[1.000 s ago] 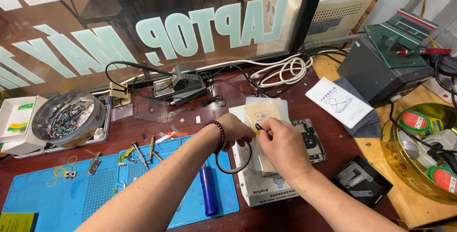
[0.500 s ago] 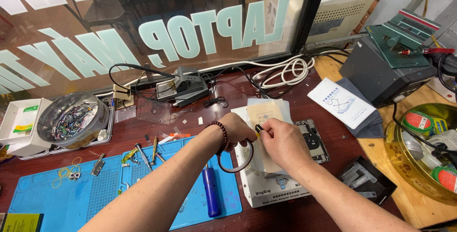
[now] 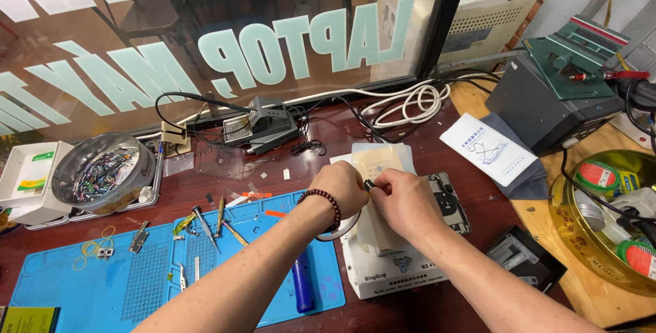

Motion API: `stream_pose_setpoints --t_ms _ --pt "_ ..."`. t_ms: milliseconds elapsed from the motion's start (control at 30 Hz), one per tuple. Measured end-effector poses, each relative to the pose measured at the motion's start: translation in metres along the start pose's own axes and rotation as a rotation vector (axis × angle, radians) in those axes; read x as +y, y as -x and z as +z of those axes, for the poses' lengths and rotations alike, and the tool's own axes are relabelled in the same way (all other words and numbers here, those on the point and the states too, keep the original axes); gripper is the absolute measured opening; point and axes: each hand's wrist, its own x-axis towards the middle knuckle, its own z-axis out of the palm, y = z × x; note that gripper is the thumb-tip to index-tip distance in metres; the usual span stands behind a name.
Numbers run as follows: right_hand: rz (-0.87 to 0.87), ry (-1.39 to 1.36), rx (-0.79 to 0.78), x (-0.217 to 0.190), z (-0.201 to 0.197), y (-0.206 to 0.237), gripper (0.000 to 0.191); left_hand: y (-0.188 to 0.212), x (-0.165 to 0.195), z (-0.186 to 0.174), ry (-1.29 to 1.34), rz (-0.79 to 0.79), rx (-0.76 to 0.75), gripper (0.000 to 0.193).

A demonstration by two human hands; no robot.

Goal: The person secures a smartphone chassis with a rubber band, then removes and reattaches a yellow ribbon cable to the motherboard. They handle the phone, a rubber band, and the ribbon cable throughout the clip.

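Both hands meet over the white box-shaped heating plate unit [image 3: 393, 264] at the middle of the dark red wooden table [image 3: 328, 128]. Left hand [image 3: 342, 188], dark beaded bracelet on the wrist, is curled narrow; right hand [image 3: 400, 203] is pinched narrow too. Between their fingertips sits a small dark part [image 3: 370, 184], too small for me to say what it is, and I can't tell which hand really grips it.

Under the hands: a pale translucent thin sheet [image 3: 379, 162] lying on top of the plate unit. Just right of it, touching the unit's edge, an opened phone body with exposed insides [image 3: 447, 203].

Progress, my read: phone is already open and the sheet is laid out, so the strip-down is done; the fine work at the sheet's near edge is in hand and looks unfinished. Nothing looks closed up yet.

Around: blue silicone work mat [image 3: 102, 285] on the left with tweezers and screwdrivers [image 3: 205, 227] untouched, round metal tin of small parts [image 3: 102, 169] far left, white paper sachet [image 3: 485, 147] right of the sheet, well apart from the hands
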Motion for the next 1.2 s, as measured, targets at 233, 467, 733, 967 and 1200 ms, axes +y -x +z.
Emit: stream_pose_setpoints --t_ms 233,467,733,967,1200 --pt "0.033 0.002 0.008 0.001 -0.004 0.0 0.017 0.025 0.02 -0.001 -0.009 -0.027 0.061 0.02" --pt "0.046 -0.029 0.019 0.002 -0.001 -0.001 0.015 0.037 0.016 0.008 -0.046 0.062 0.141 0.018" --pt "0.045 -0.002 0.007 0.007 -0.002 0.004 0.016 0.016 -0.005 0.008 0.067 0.053 0.117 0.018" --pt "0.06 -0.004 -0.002 0.009 0.001 0.001 0.016 0.016 0.003 0.007 0.135 0.087 0.062 0.018" --pt "0.191 -0.39 -0.101 0.016 0.004 0.002 0.016 0.035 -0.034 -0.015 0.237 0.067 -0.013 0.024"
